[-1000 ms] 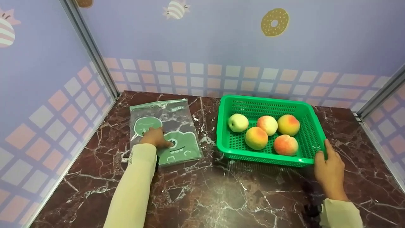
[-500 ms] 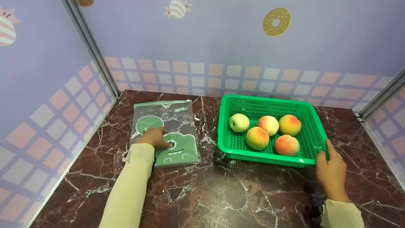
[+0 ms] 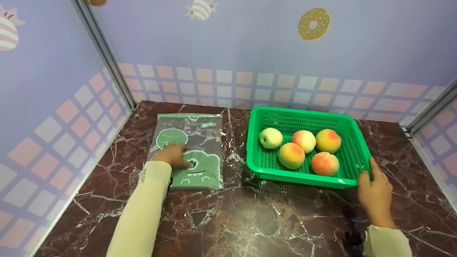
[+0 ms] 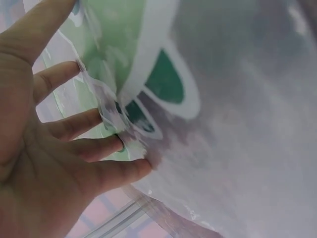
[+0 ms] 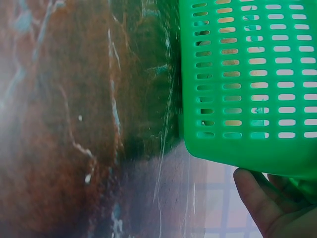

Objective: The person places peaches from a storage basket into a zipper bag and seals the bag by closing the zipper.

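A clear zip bag (image 3: 208, 140) with green cartoon prints lies flat on the table, left of the basket. My left hand (image 3: 172, 155) rests on its left part with spread fingers. In the left wrist view, the fingertips (image 4: 141, 167) touch the plastic. To the right stands a green perforated basket (image 3: 303, 176) holding several peaches (image 3: 291, 156), one of them paler (image 3: 271, 138). My right hand (image 3: 375, 194) holds the basket's near right corner, thumb at the rim and index finger along the outer side. The right wrist view shows fingers (image 5: 255, 198) against the basket wall; the rest is partly hidden.
The dark red marbled table (image 3: 246, 221) extends in front of the bag and basket. A patterned back wall (image 3: 228, 46) rises just behind both, with side panels at left (image 3: 46, 125) and right (image 3: 442, 142).
The bag has turned clockwise under my left hand, so its zip edge now lies level, and it has shifted slightly right. My right hand stays at the basket corner.
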`<state>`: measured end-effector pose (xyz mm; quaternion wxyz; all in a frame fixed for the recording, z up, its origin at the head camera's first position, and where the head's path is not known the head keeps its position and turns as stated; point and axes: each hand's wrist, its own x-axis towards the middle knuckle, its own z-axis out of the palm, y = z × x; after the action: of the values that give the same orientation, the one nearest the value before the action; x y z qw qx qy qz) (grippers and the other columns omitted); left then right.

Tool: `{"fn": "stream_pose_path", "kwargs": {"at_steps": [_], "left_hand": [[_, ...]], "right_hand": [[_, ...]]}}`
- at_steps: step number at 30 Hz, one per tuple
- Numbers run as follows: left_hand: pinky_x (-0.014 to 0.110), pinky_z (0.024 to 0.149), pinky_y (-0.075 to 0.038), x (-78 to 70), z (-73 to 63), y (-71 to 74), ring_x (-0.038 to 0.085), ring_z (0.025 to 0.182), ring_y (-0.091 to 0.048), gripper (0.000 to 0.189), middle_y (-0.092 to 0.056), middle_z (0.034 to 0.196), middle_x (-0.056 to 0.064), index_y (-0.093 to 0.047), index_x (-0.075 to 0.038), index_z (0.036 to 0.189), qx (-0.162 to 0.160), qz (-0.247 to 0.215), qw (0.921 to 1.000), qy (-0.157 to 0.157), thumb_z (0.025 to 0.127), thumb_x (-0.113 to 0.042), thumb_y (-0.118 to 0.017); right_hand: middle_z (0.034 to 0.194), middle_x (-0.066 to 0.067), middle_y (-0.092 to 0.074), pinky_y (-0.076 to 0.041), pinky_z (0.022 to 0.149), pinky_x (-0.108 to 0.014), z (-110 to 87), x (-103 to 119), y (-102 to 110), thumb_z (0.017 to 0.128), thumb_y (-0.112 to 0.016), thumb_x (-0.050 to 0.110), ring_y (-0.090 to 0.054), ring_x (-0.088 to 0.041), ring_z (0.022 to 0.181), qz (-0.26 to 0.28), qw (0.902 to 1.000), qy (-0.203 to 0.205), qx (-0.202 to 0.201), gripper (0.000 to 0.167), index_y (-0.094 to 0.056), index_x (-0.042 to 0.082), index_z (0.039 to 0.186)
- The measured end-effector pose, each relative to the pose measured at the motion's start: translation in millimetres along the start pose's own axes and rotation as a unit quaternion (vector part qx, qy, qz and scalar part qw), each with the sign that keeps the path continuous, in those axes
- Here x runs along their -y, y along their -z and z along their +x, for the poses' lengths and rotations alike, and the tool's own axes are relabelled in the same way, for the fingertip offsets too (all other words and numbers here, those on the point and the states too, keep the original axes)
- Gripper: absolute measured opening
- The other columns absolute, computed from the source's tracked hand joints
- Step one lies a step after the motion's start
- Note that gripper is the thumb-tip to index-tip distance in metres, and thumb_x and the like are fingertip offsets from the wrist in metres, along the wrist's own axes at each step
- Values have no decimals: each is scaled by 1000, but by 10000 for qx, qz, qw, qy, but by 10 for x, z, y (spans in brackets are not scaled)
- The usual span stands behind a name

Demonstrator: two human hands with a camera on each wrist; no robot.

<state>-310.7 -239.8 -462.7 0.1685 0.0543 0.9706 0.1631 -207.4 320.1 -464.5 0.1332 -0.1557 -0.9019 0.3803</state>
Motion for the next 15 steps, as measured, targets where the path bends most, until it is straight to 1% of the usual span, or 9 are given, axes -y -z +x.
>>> {"fn": "stream_pose_path", "kwargs": {"at_steps": [4, 10, 15], "left_hand": [[58, 104, -40, 17, -1, 0, 47, 128, -45, 80, -39, 140, 31, -43, -10, 145, 42, -21, 10000, -38, 80, -41, -76], [60, 103, -39, 53, -21, 23, 48, 130, -42, 79, -35, 144, 31, -42, -13, 146, 141, -72, 9999, -54, 80, -40, -76], [59, 104, -39, 65, -42, 46, 46, 131, -42, 79, -32, 146, 29, -41, -15, 147, 212, -132, 9997, -35, 81, -40, -76]], "right_hand": [[153, -29, -30, -27, 105, -68, 1, 3, 3, 97, -28, 25, -31, -52, 136, 24, 10000, -18, 23, 59, -20, 22, 155], [151, -30, -32, -28, 103, -68, -7, -4, -5, 97, -28, 25, -33, -53, 133, -15, 10000, 6, 7, 59, -21, 21, 155], [150, -31, -33, -28, 103, -68, -2, 0, -3, 97, -28, 25, -33, -53, 133, 5, 10000, -36, -7, 59, -21, 22, 155]]}}
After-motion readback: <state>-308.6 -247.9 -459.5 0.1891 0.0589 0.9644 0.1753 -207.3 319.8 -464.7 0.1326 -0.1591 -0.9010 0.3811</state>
